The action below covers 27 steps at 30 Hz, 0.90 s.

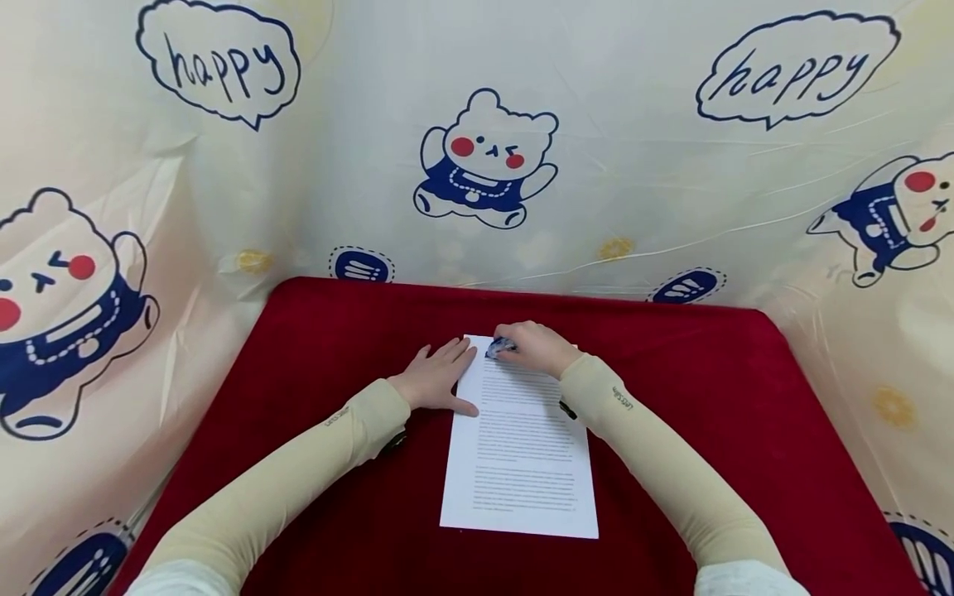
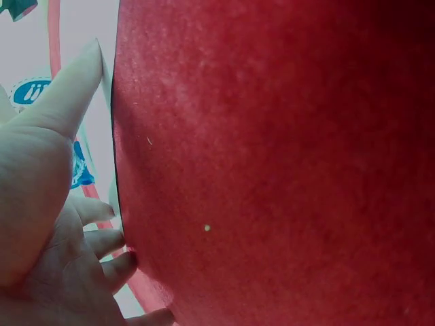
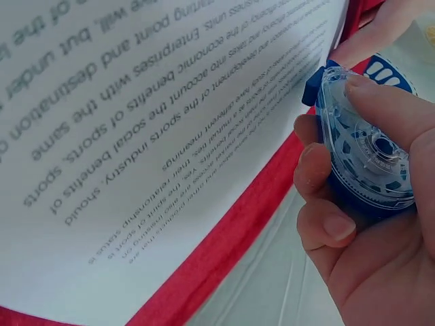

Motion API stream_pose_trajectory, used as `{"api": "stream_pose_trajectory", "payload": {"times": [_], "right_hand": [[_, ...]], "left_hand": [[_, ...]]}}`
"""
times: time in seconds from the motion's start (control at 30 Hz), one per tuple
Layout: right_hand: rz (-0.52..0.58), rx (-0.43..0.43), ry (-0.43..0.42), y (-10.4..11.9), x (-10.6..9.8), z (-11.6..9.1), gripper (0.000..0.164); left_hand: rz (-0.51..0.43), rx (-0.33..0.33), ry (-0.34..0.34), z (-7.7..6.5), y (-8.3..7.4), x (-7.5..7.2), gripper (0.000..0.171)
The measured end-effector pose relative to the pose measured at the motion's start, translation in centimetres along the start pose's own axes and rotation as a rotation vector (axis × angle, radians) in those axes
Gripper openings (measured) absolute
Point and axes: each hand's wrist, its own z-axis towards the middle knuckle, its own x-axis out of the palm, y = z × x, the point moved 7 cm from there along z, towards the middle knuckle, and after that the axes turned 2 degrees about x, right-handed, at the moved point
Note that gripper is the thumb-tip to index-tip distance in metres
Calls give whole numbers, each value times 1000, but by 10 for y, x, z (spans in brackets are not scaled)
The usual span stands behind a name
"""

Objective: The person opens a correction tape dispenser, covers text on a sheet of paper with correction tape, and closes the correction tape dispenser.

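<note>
A printed sheet of paper (image 1: 522, 472) lies lengthwise on the red cloth, its text running in several paragraphs. My right hand (image 1: 538, 346) grips a blue, clear-bodied correction tape dispenser (image 3: 367, 153) between the thumb and curled fingers. The dispenser's blue tip (image 3: 314, 86) is close over the top lines of print, near the upper left of the sheet. My left hand (image 1: 440, 377) lies with fingers spread along the sheet's left edge, thumb and fingertips on the paper. In the left wrist view, the left thumb (image 2: 68, 95) stretches out straight.
Red cloth (image 1: 335, 348) covers the table on both sides of the sheet. Behind it hangs a pale curtain (image 1: 633, 182) printed with bears and speech bubbles. Cream sleeves (image 1: 298, 455) cover both forearms, with a small dark device under each wrist.
</note>
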Motion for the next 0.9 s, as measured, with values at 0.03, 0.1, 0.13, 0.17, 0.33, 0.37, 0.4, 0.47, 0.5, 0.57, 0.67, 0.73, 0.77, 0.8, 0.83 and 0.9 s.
{"api": "stream_pose_trajectory", "payload": {"times": [0.03, 0.1, 0.13, 0.17, 0.33, 0.37, 0.4, 0.47, 0.5, 0.57, 0.67, 0.73, 0.77, 0.8, 0.83, 0.9], "right_hand": [[-5, 3, 1, -1, 0, 1, 32], [-7, 13, 2, -3, 1, 2, 33], [-8, 18, 2, -4, 1, 2, 33], [-5, 20, 2, -5, 1, 2, 34], [-2, 16, 17, -4, 3, 5, 36], [-2, 17, 21, -4, 3, 5, 37], [-7, 18, 23, -3, 4, 6, 37], [-12, 21, 26, -3, 5, 6, 36], [-17, 20, 28, -3, 5, 6, 35], [-34, 12, 27, 0, 4, 6, 33], [-86, 0, 22, 7, 4, 6, 32], [-141, -9, 13, 12, 3, 7, 30], [-166, -10, 8, 14, 3, 7, 29], [-192, -13, 4, 16, 3, 8, 29], [-214, -15, 0, 17, 3, 8, 28], [-242, -14, -4, 20, 3, 8, 27]], "left_hand": [[0, 2, -2, 0, -1, -1, 115], [-2, 4, -1, 0, -2, -2, 114], [-4, 4, -1, 0, -3, -3, 114], [-5, 4, 0, -1, -4, -3, 114], [-4, 3, 11, -1, -6, -4, 114], [-3, 2, 11, -1, -5, -3, 114], [-3, 2, 12, -1, -5, -3, 114], [-8, 2, 7, 0, -5, -3, 114], [-14, 3, 3, 0, -6, -3, 115], [-38, 6, -4, 0, -6, -3, 115], [-52, 12, -9, 0, -6, -3, 113], [-40, 12, -12, 0, -5, -3, 110], [-32, 10, -15, 1, -4, -2, 107], [-17, 8, -18, 2, -4, -2, 106], [0, 5, -22, 3, -4, -1, 104], [27, 1, -26, 6, -5, 0, 103]]}}
